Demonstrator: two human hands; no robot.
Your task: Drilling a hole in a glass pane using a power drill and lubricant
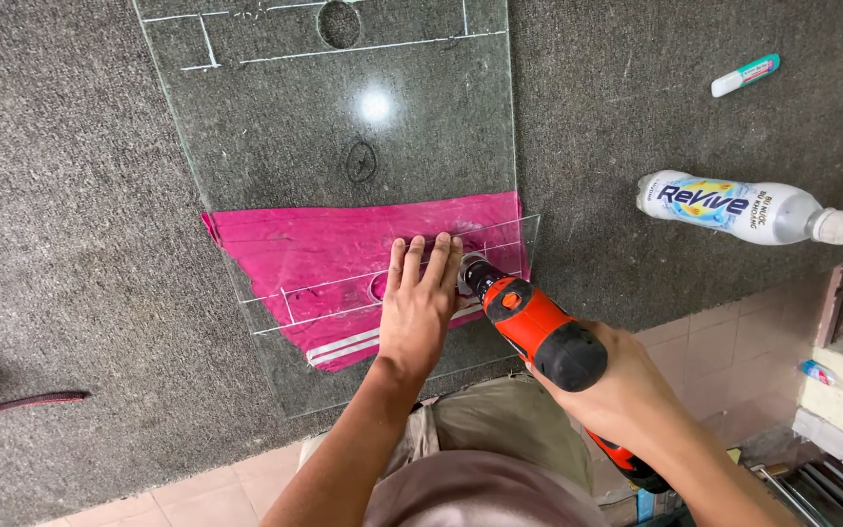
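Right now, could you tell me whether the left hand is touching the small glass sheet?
Touching. The head view shows the left hand lying flat, palm down, on the small glass sheet, with no gap visible.

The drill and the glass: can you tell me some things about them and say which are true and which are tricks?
1. The right hand holds an orange and black drill. True.
2. The left hand is up in the air. False: it lies flat on the glass sheet, right beside the drill tip.
3. A pink cloth lies under the glass. True.
4. The plastic bottle stands upright. False: it lies on its side on the grey carpet.
5. The glass has a round hole near its far end. True.
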